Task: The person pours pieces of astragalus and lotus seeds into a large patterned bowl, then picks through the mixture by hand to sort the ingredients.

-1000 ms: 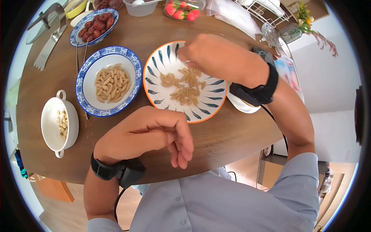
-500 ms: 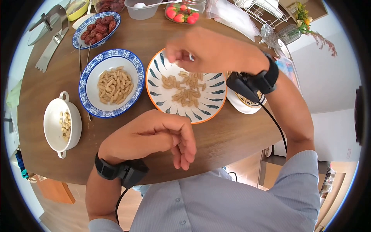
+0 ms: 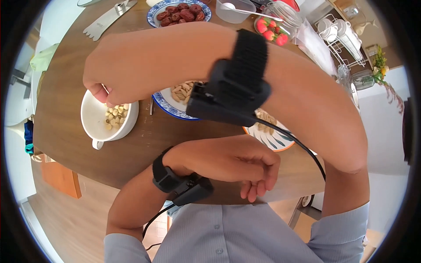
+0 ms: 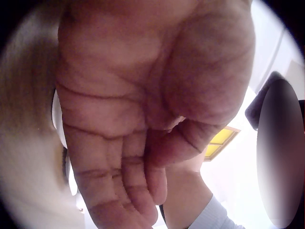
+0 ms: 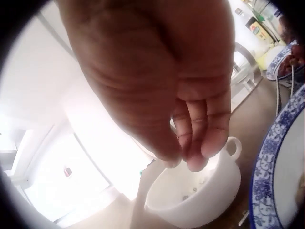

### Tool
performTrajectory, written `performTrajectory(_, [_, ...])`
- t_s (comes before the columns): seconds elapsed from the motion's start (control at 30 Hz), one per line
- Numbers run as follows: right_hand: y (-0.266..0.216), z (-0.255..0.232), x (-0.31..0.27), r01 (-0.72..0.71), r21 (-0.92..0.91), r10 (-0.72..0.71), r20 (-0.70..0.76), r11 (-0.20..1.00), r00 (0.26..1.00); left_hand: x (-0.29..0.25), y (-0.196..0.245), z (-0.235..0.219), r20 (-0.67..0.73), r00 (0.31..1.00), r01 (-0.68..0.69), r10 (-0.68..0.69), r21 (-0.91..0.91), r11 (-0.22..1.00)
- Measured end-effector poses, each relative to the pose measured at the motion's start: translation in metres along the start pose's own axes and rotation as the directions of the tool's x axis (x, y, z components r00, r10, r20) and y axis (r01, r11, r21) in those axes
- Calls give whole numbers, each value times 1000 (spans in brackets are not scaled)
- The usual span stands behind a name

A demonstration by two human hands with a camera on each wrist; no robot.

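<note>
My right hand (image 3: 127, 65) reaches across to the left, its fingertips down at the mouth of a white two-handled bowl (image 3: 90, 118). Pale round seeds (image 3: 116, 117) lie in that bowl. In the right wrist view the thumb and fingers point down close to each other, and nothing shows between them. My left hand (image 3: 228, 160) hangs loosely curled and holds nothing, near the table's front edge. Partly hidden by the right forearm are a blue-rimmed bowl (image 3: 175, 111) of tan elongated pieces and an orange-rimmed plate (image 3: 277, 139) bearing more of them.
A blue-patterned dish holds red dates (image 3: 182, 15) at the back. Behind on the right stand a clear plastic tub (image 3: 235, 15) with a white spoon, a container of strawberries (image 3: 272, 31) and a glass jar (image 3: 285, 15). A flat metal tool (image 3: 103, 25) lies at the back left.
My right hand has swung left from over the orange-rimmed plate to the white bowl. The head view has turned left, and the left hand stays loosely curled.
</note>
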State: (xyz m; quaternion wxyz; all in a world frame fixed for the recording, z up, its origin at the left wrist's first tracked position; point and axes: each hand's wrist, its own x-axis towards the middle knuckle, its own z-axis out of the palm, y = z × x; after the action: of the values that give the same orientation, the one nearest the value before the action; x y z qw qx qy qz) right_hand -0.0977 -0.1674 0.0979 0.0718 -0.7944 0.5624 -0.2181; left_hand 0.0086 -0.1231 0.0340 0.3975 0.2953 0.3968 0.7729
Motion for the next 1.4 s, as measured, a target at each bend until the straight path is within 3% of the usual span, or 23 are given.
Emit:
performTrajectory(0.13, [4, 4, -2, -44, -10, 44, 66, 999, 997, 0, -2, -1, 35, 999, -1, 0, 22, 1000])
performTrajectory(0.2, [3, -14, -33, 34, 124, -16, -144, 992, 989, 0, 0, 0, 33, 999, 18, -18, 17, 1000])
performTrajectory(0.23, [9, -16, -43, -73, 214, 112, -173, 974, 979, -1, 0, 0, 19, 999, 40, -41, 28, 999])
performTrajectory(0.27, [-16, -50, -47, -356, 141, 351, 58, 924, 935, -1, 0, -1, 29, 999, 30, -31, 19, 999])
performTrajectory(0.3, [-44, -88, -57, -592, 5, 572, 255, 806, 780, -2, -1, -2, 30, 999, 33, -34, 21, 999])
performTrajectory(0.37, [-22, -72, -135, -483, -142, 501, 137, 864, 855, -1, -1, -1, 51, 998, 42, -43, 22, 999])
performTrajectory(0.43, [-37, -71, -181, -620, -216, 654, 161, 754, 739, -1, 2, 1, 43, 997, 59, -61, 33, 998])
performTrajectory(0.57, [-37, -54, -234, -627, -367, 702, 114, 688, 703, -1, 9, 5, 12, 994, 105, -105, 23, 994])
performTrajectory(0.6, [-40, -50, -238, -640, -368, 713, 100, 675, 694, -1, 8, 5, -22, 994, 109, -109, 3, 994])
performTrajectory(0.7, [-42, -34, -249, -413, -475, 436, -66, 778, 898, -4, 13, 6, -67, 990, 123, -124, -11, 992])
performTrajectory(0.8, [-43, -38, -244, -395, -467, 435, -24, 791, 900, -3, 12, 6, -88, 988, 126, -127, -18, 992])
performTrajectory(0.93, [-42, -38, -240, -400, -474, 442, -26, 784, 897, -3, 12, 6, -84, 988, 123, -126, -44, 991])
performTrajectory(1.0, [-43, -38, -231, -562, -489, 653, 21, 667, 757, -4, 12, 4, -78, 989, 121, -123, -31, 992])
performTrajectory(1.13, [-38, -37, -236, -538, -468, 608, -1, 701, 794, -5, 14, 4, -87, 988, 125, -127, -31, 992])
performTrajectory(1.23, [-41, -35, -236, -555, -499, 658, 41, 665, 752, -3, 13, 4, -87, 988, 126, -129, -42, 991])
performTrajectory(1.33, [-40, -29, -240, -521, -515, 602, -14, 681, 799, -3, 11, 4, -88, 988, 124, -127, -41, 992])
performTrajectory(1.4, [-39, -28, -242, -623, -416, 690, 15, 662, 723, -3, 10, 4, -90, 988, 123, -126, -42, 992])
